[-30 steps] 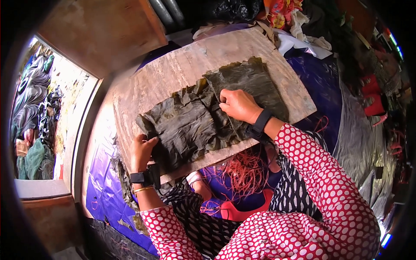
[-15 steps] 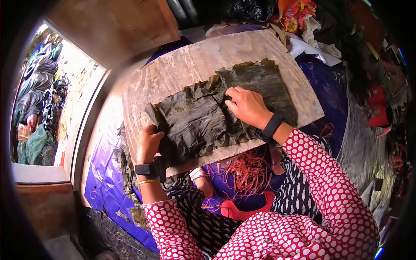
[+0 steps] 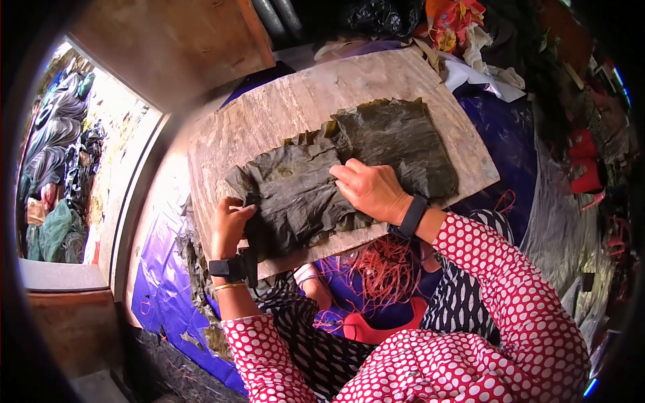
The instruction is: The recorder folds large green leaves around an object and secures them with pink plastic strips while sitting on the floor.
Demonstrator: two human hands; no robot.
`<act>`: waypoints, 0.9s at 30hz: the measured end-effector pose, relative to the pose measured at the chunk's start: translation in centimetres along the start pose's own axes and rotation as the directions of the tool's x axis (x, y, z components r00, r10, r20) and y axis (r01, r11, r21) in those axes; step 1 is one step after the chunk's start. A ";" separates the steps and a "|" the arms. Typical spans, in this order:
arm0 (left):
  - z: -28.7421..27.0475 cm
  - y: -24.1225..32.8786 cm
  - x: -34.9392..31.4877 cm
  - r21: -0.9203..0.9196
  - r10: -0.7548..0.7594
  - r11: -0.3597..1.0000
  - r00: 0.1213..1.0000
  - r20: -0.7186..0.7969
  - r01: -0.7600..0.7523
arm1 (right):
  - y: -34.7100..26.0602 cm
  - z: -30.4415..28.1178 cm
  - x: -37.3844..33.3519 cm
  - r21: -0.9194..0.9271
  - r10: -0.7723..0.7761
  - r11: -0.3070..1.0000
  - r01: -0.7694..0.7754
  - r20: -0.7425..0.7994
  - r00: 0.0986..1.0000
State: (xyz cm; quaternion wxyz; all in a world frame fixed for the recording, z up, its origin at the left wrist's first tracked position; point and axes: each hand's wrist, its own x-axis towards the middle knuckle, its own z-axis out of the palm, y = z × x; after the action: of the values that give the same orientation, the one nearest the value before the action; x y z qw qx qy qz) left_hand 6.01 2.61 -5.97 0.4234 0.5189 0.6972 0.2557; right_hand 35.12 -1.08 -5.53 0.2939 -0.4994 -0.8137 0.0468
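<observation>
Wide, dark green-brown, wrinkled sheets of what looks like kelp (image 3: pixel 295 188) lie spread and overlapping on a wooden board (image 3: pixel 262 114) in front of me. My right hand (image 3: pixel 373 191) rests over their middle, near the seam where one sheet overlaps another. Its fingers are bent and pressed together on the kelp. At the left end, my left hand (image 3: pixel 230 225) is beside the kelp's edge, thumb and forefinger loosely curled with a gap between them. Both wrists wear dark bands.
Below the board's near edge lies a tangle of red string (image 3: pixel 383 269) by a red plastic piece (image 3: pixel 386 326). Purple plastic sheeting (image 3: pixel 168 295) spreads under and around the board. A brown wooden panel (image 3: pixel 175 47) stands at the far left, with bundled nets (image 3: pixel 57 161) beyond an opening.
My right hand has moved left and nearer to me across the kelp. The fingers of my left hand have loosened at the left edge.
</observation>
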 end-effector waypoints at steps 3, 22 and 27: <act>0.2 0.9 0.0 0.057 -0.046 0.997 0.998 -0.040 0.048 | 0.7 0.1 -0.4 -0.074 0.098 0.993 -0.094 0.052 0.994; 0.3 1.2 0.0 0.127 -0.146 0.981 0.989 0.006 0.144 | 2.3 -0.4 -0.2 -0.036 0.197 0.980 -0.194 0.153 0.968; -0.1 0.8 -0.2 0.072 -0.116 0.992 0.987 0.115 0.108 | 3.0 -0.3 0.4 -0.014 0.222 0.975 -0.222 0.125 0.967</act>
State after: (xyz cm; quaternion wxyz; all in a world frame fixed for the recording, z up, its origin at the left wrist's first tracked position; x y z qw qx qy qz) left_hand 6.37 2.70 -5.18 0.4609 0.5068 0.7067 0.1772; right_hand 37.53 0.71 -6.24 0.2351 -0.5834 -0.7694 0.1111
